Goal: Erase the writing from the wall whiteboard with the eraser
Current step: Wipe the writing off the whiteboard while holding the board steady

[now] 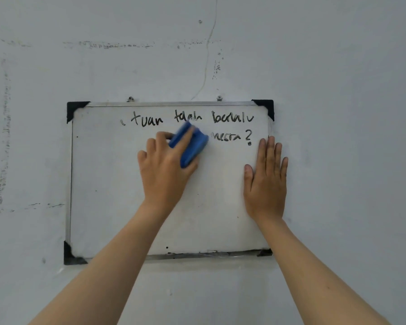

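A small whiteboard (108, 184) with a metal frame and black corner caps hangs on the wall. Black handwriting (232, 118) runs along its top, with a shorter second line and a question mark at the right. My left hand (164, 170) grips a blue eraser (191, 144) and presses it on the board's upper middle, just below the first line. My right hand (266, 181) lies flat with fingers together on the board's right edge. The left and lower areas of the board carry no writing, only a few specks.
The grey wall (349, 90) around the board shows a thin crack above it and old tape marks at the left. Two screws (130, 99) hold the board at its top edge. The bottom frame rail (197, 254) looks worn.
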